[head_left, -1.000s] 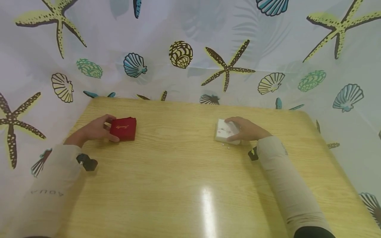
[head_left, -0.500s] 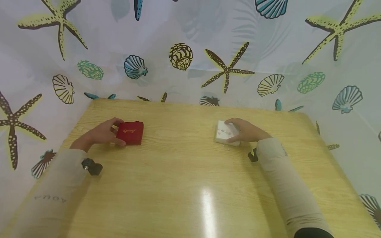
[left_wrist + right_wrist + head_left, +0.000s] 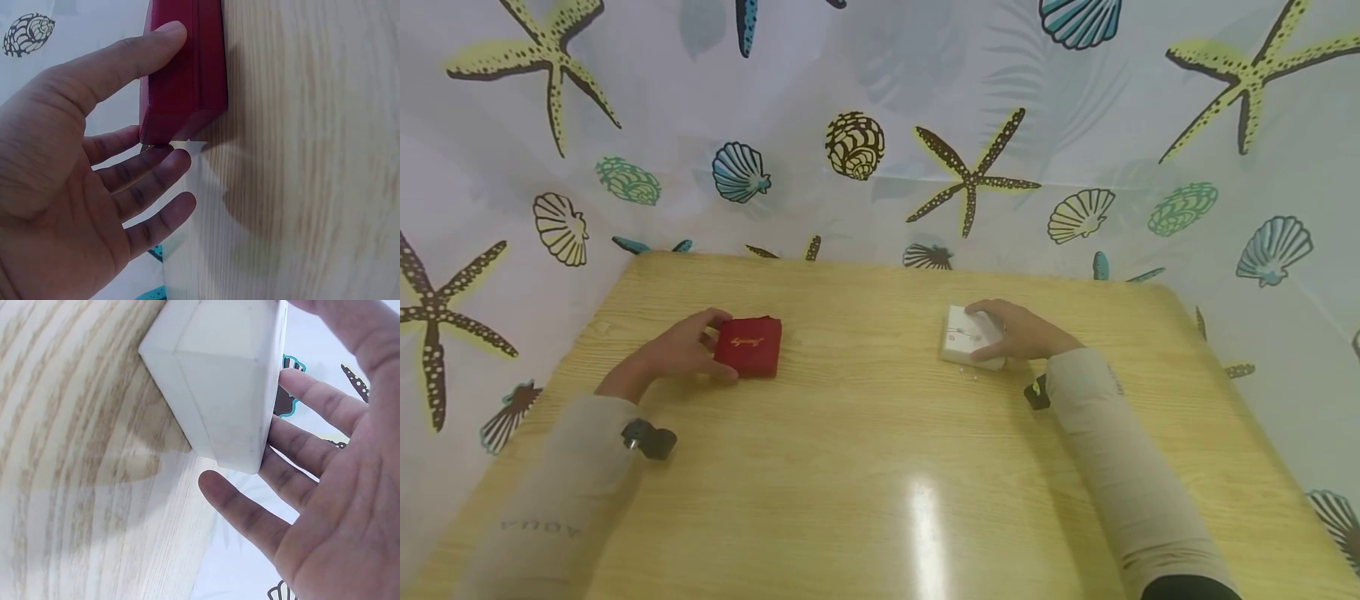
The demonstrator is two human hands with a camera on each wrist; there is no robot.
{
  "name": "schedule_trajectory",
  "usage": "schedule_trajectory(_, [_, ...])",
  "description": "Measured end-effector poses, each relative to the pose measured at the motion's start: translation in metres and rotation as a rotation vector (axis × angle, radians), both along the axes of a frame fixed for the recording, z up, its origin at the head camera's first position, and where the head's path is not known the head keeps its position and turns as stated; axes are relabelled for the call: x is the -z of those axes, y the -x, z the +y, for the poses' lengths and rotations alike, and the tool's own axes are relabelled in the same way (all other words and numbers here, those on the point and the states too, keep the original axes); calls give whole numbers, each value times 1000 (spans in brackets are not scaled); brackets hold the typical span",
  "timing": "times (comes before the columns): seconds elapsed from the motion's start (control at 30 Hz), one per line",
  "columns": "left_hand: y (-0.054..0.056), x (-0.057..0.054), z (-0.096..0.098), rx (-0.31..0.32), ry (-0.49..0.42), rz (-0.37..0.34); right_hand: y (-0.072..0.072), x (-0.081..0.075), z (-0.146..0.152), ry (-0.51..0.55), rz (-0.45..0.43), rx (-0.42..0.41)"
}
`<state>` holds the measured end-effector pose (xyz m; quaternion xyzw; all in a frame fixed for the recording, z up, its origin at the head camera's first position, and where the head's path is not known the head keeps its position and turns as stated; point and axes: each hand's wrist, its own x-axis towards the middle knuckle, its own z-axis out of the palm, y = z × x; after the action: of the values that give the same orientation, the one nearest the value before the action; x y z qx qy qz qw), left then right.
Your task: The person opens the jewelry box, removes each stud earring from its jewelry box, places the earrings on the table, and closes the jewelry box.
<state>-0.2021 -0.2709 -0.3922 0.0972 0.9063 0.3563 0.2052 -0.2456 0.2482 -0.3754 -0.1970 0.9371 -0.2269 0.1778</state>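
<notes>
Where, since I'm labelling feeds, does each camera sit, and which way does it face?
Head: on the head, facing forward and down at the table; both arms show.
Left wrist: on that wrist, facing the red box; left hand shows.
Right wrist: on that wrist, facing the white box; right hand shows.
Head and left wrist share the red box.

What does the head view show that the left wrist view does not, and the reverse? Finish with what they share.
Only the head view shows the white box, the right hand on it, and the gold writing on the red box.

Only the left wrist view shows the palm of the left hand.

Both share the left hand, the red box, the wooden table and the patterned cloth.
</notes>
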Motion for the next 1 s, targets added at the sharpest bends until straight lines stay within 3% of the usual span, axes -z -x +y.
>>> schedule_trajectory(0.47, [-12,0,22,32,-2,41,1,2,0,-15,10,-3])
schedule_trajectory(1.0, [-18,6,41,37,-48,36,0,1,0,-13,-6,10])
